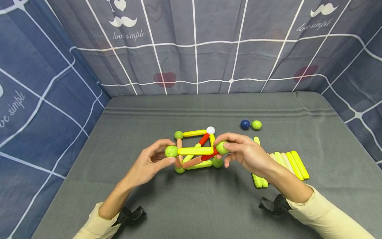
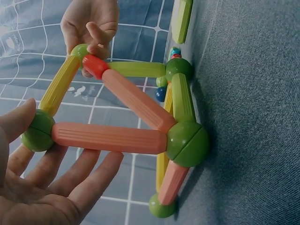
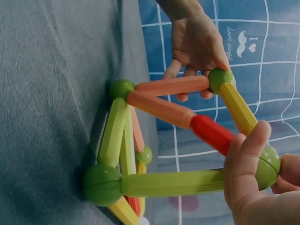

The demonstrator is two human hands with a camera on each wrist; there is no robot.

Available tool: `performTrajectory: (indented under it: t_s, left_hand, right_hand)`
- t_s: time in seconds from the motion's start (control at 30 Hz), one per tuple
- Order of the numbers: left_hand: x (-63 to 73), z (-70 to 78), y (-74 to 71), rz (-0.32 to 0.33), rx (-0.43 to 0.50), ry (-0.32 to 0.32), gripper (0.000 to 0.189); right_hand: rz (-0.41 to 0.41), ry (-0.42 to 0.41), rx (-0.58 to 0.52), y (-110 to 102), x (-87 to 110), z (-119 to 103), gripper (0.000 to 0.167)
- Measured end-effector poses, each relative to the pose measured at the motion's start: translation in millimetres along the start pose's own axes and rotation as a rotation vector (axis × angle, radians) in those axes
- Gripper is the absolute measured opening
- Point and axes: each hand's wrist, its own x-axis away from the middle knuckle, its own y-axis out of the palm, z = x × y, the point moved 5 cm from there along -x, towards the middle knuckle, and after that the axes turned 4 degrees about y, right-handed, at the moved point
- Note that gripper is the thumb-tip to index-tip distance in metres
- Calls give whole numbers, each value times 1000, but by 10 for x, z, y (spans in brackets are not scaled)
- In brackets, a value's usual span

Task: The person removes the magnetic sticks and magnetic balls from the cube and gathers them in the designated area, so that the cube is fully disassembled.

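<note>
A frame of coloured rods and balls stands on the grey surface, its front face upright. My left hand [image 1: 153,161] pinches the upper left green ball [image 1: 171,151] between thumb and fingers. The upper right green ball [image 3: 268,167] is pinched by my right hand [image 1: 246,152]. A yellow rod [image 1: 195,151] spans these two balls. From the left ball an orange rod [image 2: 110,138] runs down to a lower green ball [image 2: 187,144]; an orange-and-red diagonal [image 3: 161,108] rises to the right ball. Behind, a white ball [image 1: 210,130] sits at the base's far corner.
Yellow, green and pale rods [image 1: 293,165] lie in a row at the right, partly behind my right forearm. A blue ball [image 1: 245,124] and a loose green ball [image 1: 256,125] rest farther back. A patterned curtain [image 1: 194,63] encloses the back and sides.
</note>
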Motion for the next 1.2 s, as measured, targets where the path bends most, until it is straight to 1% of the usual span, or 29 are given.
performTrajectory:
  t_s: [0.07, 0.13, 0.2, 0.33, 0.53, 0.67, 0.77, 0.87, 1.0, 1.07, 1.1, 1.13, 1.17, 1.2]
  left_hand:
    - [-4, 1, 4, -1, 2, -2, 37]
    - [-6, 6, 7, -1, 3, -2, 36]
    - [-5, 13, 9, 2, 2, 2, 37]
    - [-4, 15, 12, 9, 0, 4, 37]
    - [-2, -3, 9, 15, -4, -4, 37]
    - [8, -22, -1, 28, -3, -15, 37]
    - [13, -31, -4, 34, -7, -17, 37]
    - [12, -31, -5, 34, -6, -13, 37]
    - [13, -31, -7, 35, -16, -11, 37]
    - [15, -32, -6, 35, -23, -12, 37]
    - [16, -34, -6, 35, -27, -13, 37]
    - [17, -35, -5, 35, -28, -13, 37]
    - [19, -36, -4, 34, -30, -14, 37]
    - [20, -37, -5, 34, -30, -14, 37]
  right_hand:
    - [-15, -17, -74, -11, 9, -12, 20]
    - [-20, -39, -109, -25, 22, -25, 19]
    - [-13, -59, -106, -44, 40, -36, 19]
    - [3, -85, -60, -88, 90, -44, 20]
    - [22, -181, -133, -254, 217, -123, 25]
    - [27, -248, -186, -419, 308, -200, 29]
    - [64, -279, -205, -582, 383, -226, 31]
    - [124, -270, -217, -785, 446, -198, 30]
    - [209, -228, -227, -1089, 504, -96, 27]
    - [266, -200, -203, -1236, 528, -34, 25]
    - [298, -184, -166, -1303, 540, -4, 23]
    - [335, -163, -113, -1368, 549, 28, 21]
    - [376, -137, -36, -1424, 558, 59, 20]
    - [420, -103, 73, -1474, 565, 90, 22]
